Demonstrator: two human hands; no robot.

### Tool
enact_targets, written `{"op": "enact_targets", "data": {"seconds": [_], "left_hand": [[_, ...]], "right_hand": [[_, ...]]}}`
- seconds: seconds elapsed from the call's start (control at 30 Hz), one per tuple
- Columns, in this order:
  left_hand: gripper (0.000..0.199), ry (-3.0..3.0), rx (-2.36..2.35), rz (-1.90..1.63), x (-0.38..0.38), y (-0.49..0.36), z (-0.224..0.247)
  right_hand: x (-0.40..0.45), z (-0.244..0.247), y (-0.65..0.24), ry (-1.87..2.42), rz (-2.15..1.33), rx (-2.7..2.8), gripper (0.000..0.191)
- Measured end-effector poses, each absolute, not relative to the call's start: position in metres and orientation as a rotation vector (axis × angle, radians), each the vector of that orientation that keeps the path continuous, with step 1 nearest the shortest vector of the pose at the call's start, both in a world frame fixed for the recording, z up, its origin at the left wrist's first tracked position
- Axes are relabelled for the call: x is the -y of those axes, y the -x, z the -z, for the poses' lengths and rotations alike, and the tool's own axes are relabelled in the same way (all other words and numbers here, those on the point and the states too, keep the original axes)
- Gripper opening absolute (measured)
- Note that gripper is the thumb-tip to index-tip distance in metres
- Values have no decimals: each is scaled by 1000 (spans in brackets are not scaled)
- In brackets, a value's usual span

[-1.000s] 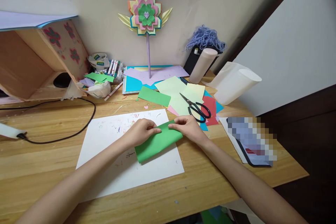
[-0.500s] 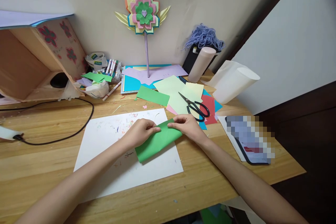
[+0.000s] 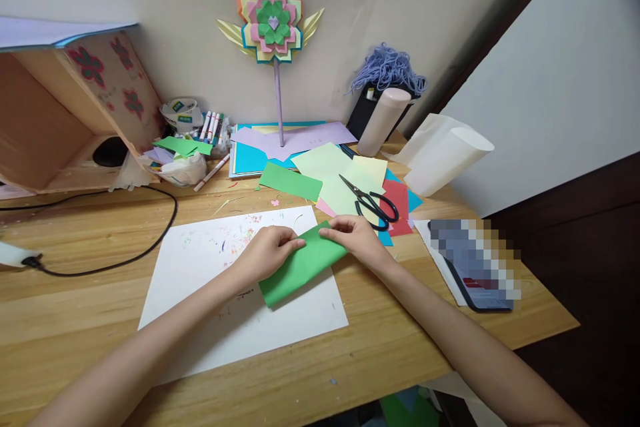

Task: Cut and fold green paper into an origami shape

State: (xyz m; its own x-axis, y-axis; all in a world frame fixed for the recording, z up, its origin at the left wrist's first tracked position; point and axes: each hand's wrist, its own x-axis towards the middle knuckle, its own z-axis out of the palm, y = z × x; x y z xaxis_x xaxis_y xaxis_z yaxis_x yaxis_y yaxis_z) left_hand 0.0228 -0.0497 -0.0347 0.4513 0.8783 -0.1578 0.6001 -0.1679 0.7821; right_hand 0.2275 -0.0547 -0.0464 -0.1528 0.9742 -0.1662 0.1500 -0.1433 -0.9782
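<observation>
A folded sheet of green paper (image 3: 305, 270) is held between both hands, tilted over a white sheet (image 3: 195, 300) with coloured marks. My left hand (image 3: 270, 250) grips its upper left edge, thumb on top and fingers behind. My right hand (image 3: 355, 235) pinches the upper right edge, its thumb lying on the near face. The fingers behind the paper are partly hidden. Just beyond my right hand, black-handled scissors (image 3: 373, 203) lie partly open on pale yellow-green paper (image 3: 320, 170). A green paper strip (image 3: 291, 182) lies left of them.
A layered paper flower (image 3: 273, 23) stands at the back. Left are a cardboard box (image 3: 113, 93), a black cable (image 3: 173, 220) and a bin of scraps (image 3: 185, 170). On the right are a phone (image 3: 470, 267), a paper roll (image 3: 445, 160) and a pale bottle (image 3: 384, 121).
Almost nothing differs. The green paper has shifted very slightly in my hands, and the whole view has drifted a little. Both hands keep their hold.
</observation>
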Motion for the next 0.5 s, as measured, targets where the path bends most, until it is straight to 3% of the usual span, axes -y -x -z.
{"op": "enact_targets", "data": {"seconds": [0.2, 0.5], "left_hand": [[37, -1802, -1399, -672, 57, -30, 36], [34, -1828, -1479, -741, 66, -35, 39]], "right_hand": [[64, 42, -215, 1105, -1691, 1154, 38], [70, 49, -204, 1093, -1519, 976, 43]]}}
